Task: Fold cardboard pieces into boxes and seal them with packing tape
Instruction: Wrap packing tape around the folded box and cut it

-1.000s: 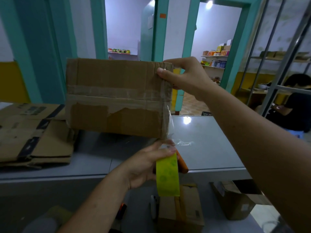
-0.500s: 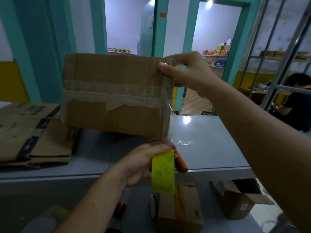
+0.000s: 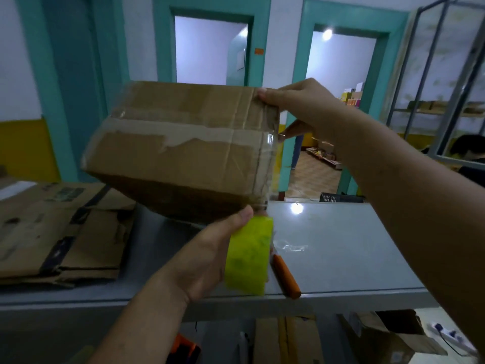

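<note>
1. Right hand [image 3: 301,106]: thumb and fingers pinch the top right corner of the cardboard box [image 3: 183,153].
2. Left hand [image 3: 210,256]: fingers wrapped round the yellow-green tape roll [image 3: 249,256], just under the box's lower right corner.
3. Clear tape strip [image 3: 270,164] runs from the roll up the box's right edge.
4. Box is held tilted in the air above the grey table [image 3: 341,253].
5. On the table: orange-handled knife [image 3: 287,277] beside the roll, flattened cardboard [image 3: 52,232] at left.

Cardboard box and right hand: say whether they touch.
Touching. Head view: the right hand pinches the cardboard box at its upper right corner, thumb pressed on the near face.
</note>
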The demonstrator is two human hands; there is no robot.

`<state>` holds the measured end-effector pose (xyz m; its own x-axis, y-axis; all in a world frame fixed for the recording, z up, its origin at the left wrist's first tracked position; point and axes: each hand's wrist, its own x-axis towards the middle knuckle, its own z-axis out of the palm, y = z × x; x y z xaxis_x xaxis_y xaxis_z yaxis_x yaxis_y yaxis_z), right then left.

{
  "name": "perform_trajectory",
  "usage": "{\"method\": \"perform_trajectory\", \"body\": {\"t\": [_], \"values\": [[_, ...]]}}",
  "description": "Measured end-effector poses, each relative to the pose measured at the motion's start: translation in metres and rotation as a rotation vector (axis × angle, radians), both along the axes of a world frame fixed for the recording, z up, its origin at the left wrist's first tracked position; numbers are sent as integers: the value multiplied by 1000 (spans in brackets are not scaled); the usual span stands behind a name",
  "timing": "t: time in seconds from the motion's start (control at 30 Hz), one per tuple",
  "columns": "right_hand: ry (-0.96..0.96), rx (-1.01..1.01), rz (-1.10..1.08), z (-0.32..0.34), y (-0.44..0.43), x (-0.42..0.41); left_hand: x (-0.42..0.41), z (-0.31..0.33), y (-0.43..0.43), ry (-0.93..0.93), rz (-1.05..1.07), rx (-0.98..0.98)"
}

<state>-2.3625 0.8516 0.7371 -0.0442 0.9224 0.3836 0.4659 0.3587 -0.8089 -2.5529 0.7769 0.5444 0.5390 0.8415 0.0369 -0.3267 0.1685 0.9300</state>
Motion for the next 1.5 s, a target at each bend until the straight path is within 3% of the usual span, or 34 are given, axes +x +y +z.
{"method": "perform_trajectory", "body": {"t": [0.23,0.43,0.5,0.57,0.63,0.7,0.8,0.97,1.07,1.27,1.5], "values": [[61,-232,21,9,23,-4,-22,34,-13,-33,41,82],[-74,-198,-42,3,50,-6,-24,40,-9,-10,23,78],[-56,-94,-36,-4,58,-11,-23,42,-5,-4,40,68],[-43,164,-5,-15,65,-13,-22,43,-4,12,58,69],[-192,535,-70,-18,65,-13,-22,43,-3,24,62,67],[-409,716,-86,-10,54,-17,-22,46,-2,26,55,61],[-629,573,-5,7,32,-26,-23,49,0,30,47,66],[-711,354,112,8,10,-25,-19,51,4,53,25,39],[-785,378,99,1,8,-22,-14,46,2,92,88,16],[-742,430,98,-3,10,-21,-12,39,1,139,215,87],[-693,437,102,-5,11,-23,-13,36,5,228,189,87]]}}
